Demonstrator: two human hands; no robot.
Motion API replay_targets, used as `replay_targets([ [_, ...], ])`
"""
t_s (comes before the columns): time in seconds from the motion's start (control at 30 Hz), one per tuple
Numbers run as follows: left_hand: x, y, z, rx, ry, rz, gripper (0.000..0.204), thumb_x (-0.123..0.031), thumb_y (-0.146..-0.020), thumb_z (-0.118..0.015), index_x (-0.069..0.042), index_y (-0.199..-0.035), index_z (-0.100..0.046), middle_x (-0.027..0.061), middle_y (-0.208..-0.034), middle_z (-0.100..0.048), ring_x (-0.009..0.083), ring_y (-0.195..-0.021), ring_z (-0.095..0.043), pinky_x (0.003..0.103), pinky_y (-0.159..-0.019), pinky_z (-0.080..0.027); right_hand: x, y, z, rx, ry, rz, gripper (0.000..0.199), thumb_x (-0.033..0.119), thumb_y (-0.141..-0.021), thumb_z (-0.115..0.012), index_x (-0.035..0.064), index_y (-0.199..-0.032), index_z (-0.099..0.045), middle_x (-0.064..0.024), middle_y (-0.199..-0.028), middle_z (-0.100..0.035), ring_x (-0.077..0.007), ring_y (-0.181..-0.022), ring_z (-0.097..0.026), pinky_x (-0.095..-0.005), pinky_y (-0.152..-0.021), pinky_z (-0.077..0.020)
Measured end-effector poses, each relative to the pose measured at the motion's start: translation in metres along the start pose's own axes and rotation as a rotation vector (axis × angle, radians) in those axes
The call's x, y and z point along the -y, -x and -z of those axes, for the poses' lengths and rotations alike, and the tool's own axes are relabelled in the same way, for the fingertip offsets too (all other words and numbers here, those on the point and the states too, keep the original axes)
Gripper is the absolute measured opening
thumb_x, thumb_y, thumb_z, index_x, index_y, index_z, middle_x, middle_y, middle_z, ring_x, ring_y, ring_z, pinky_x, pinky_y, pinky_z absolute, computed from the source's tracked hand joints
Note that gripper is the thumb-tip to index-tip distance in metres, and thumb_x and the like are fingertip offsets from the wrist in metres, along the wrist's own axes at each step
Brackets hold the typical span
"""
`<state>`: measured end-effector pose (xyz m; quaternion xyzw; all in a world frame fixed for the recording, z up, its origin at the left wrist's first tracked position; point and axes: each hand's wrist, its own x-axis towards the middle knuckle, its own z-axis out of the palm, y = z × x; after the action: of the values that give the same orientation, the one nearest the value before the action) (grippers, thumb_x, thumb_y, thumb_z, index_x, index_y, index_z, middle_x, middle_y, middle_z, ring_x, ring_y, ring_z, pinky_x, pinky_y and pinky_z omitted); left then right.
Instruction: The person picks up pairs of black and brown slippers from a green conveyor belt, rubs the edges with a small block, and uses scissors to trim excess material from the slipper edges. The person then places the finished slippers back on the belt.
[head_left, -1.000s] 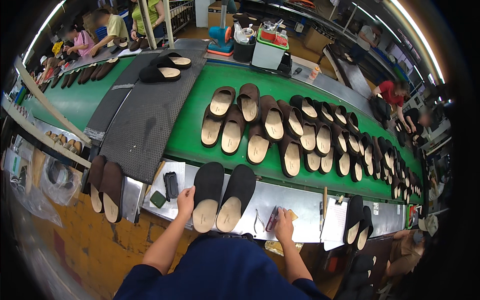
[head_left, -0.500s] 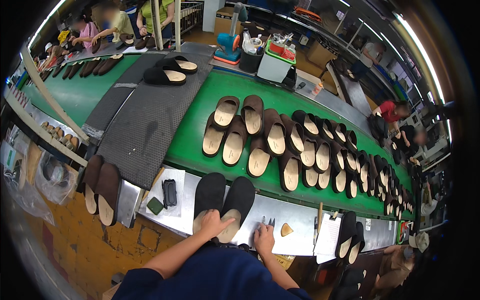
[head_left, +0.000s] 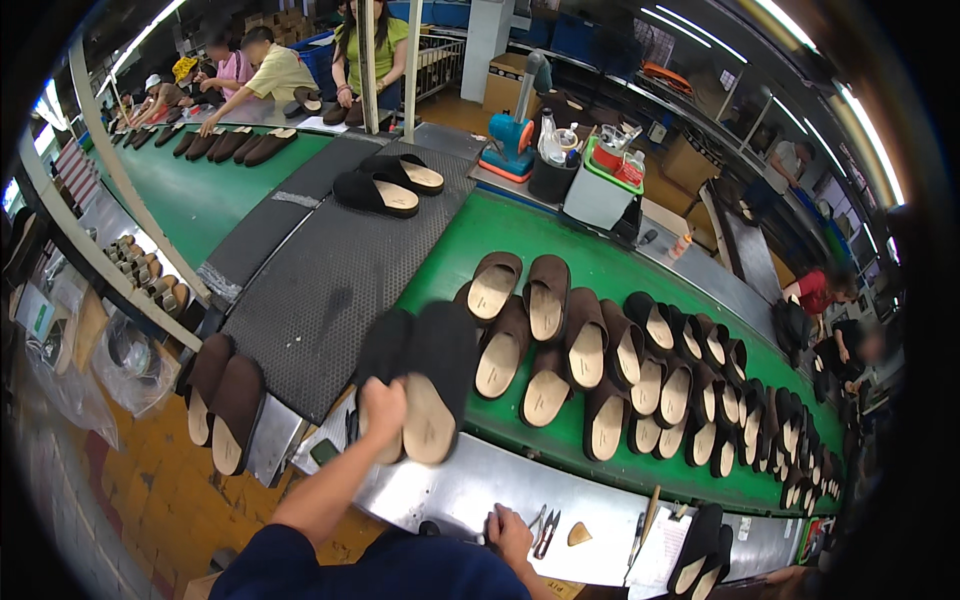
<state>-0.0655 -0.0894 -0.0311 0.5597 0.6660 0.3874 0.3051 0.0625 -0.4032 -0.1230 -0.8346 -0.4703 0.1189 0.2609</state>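
Observation:
My left hand point(head_left: 383, 408) is closed on a pair of black slip-on clogs point(head_left: 440, 350), gripping them side by side at the open heel ends. They are raised over the bench's left part, toes pointing away, slightly blurred, with tan footbeds showing. My right hand point(head_left: 511, 533) rests on the metal bench point(head_left: 410, 490) at its near edge, fingers loosely bent, with nothing visible in them. Just right of it lie small snips point(head_left: 547, 533) and a tan wedge-shaped piece point(head_left: 579, 534).
A green belt point(head_left: 480, 230) carries rows of brown and black clogs. Left of it, a dark ribbed mat point(head_left: 320, 300) holds another black pair point(head_left: 390, 185). Brown clogs point(head_left: 225, 400) stand at the mat's near corner. A clipboard sheet point(head_left: 660, 555) lies right. People work beyond.
My left hand has lifted the black clogs off the bench, forward and slightly left. My right hand stays near the snips, now nearer the bench edge. The whole view has shifted.

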Motion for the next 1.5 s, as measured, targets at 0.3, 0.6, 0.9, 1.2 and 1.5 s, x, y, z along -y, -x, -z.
replay_targets([
  [0.3,-0.063,-0.283,-0.027,-0.218,0.423,0.229,0.053,-0.034,-0.085,-0.066,0.010,-0.112,-0.055,0.0175,-0.094,-0.064,0.0241,-0.084,-0.062,0.036,-0.079,-0.048,-0.037,-0.037,-0.028,0.251,0.089,-0.071,0.039,0.024,-0.089,-0.060,0.0084,-0.124,-0.054,-0.0216,-0.094,-0.062,-0.0308,-0.079,-0.064,-0.0373,-0.069,-0.0517],
  [0.6,-0.088,-0.100,-0.233,0.720,0.023,-0.391,0.060,-0.043,-0.086,-0.065,0.000,-0.127,-0.054,0.0151,-0.109,-0.059,0.0232,-0.094,-0.061,0.035,-0.080,-0.050,-0.032,-0.055,-0.024,-0.160,0.108,0.148,0.020,0.021,-0.076,-0.069,0.0144,-0.095,-0.069,-0.0005,-0.057,-0.054,-0.0201,-0.045,-0.053,-0.0334,-0.043,-0.0429],
  [0.9,-0.121,-0.123,-0.327,0.480,-0.361,-0.372,0.030,-0.028,-0.086,-0.056,-0.010,-0.107,-0.066,0.0222,-0.109,-0.061,0.0403,-0.098,-0.059,0.048,-0.088,-0.047,-0.025,-0.057,-0.013,-0.142,0.109,0.119,0.021,0.019,-0.074,-0.070,0.0141,-0.094,-0.069,-0.0012,-0.061,-0.059,-0.0201,-0.047,-0.056,-0.0326,-0.044,-0.0447],
  [1.2,-0.146,-0.085,-0.218,0.290,0.201,-0.591,0.023,-0.010,-0.089,-0.050,0.002,-0.102,-0.065,0.0209,-0.081,-0.061,0.0359,-0.077,-0.060,0.043,-0.071,-0.046,-0.030,-0.053,-0.024,-0.241,0.003,0.139,0.016,0.020,-0.077,-0.068,0.0150,-0.092,-0.069,-0.0014,-0.058,-0.057,-0.0206,-0.046,-0.055,-0.0335,-0.043,-0.0442],
  [1.5,-0.073,0.069,-0.054,0.328,0.131,-0.581,0.027,-0.003,-0.084,-0.056,-0.002,-0.107,-0.070,0.0097,-0.065,-0.047,0.0198,-0.056,-0.048,0.034,-0.055,-0.040,-0.023,-0.051,-0.002,0.089,-0.158,-0.059,0.033,0.033,-0.089,-0.060,0.0091,-0.112,-0.063,-0.0078,-0.065,-0.063,-0.0271,-0.059,-0.063,-0.0382,-0.058,-0.0507],
])
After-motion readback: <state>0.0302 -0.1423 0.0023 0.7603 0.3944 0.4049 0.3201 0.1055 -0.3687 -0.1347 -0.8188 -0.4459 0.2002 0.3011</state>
